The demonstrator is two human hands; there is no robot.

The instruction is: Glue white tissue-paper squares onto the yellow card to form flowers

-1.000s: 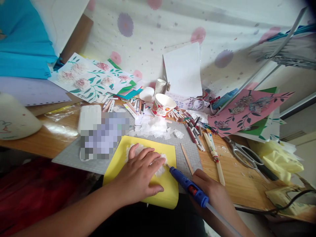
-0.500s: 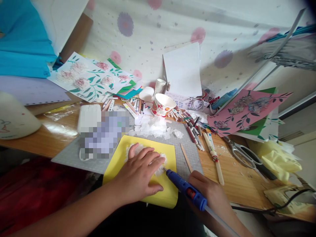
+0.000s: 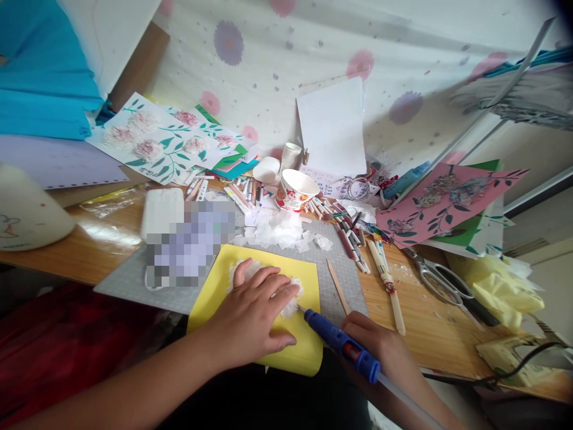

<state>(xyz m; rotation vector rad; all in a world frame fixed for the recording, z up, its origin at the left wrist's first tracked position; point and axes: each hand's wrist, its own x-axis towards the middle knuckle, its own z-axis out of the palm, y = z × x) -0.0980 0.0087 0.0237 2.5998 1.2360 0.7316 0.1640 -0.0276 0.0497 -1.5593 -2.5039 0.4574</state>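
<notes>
- Wooden table [image 3: 430, 322], cluttered; behind it a white backdrop cloth [image 3: 277, 71] printed with purple and pink flower spots.
- Grey cutting mat [image 3: 129, 280], flat on the table at the near edge.
- Yellow card [image 3: 210, 292], lying on the mat, its near corner overhanging toward the person.
- White tissue tuft [image 3: 293, 292], on the yellow card, mostly hidden under fingers.
- Left hand [image 3: 250, 316]: flat, fingers spread, pressed palm-down on the tuft and card; gripping nothing.
- Right hand [image 3: 380, 349]: clenched round the blue glue gun [image 3: 340, 343], low at the near table edge.
- Glue gun nozzle at the right edge of the tuft, just beside the left fingertips; contact not certain. Clear glue stick [image 3: 403, 394] protruding from the rear.
- Loose white tissue pieces [image 3: 280, 230], heaped on the mat beyond the card.
- Paper cup [image 3: 295, 191], red-patterned, upright behind the heap; print too small to read.
- Handwritten sheet [image 3: 331, 185] behind the cup; writing not legible.
- Marker pens [image 3: 349, 236], scattered right of the cup.
- Wooden stick [image 3: 338, 286], on the mat just right of the card.
- Scissors [image 3: 441, 280], on bare wood, well right.
- Pink flower card [image 3: 447, 200], far right; white flower card [image 3: 152, 140] with green leaves, far left.
- Pixellated patch [image 3: 188, 242], left of the card; nothing readable.
</notes>
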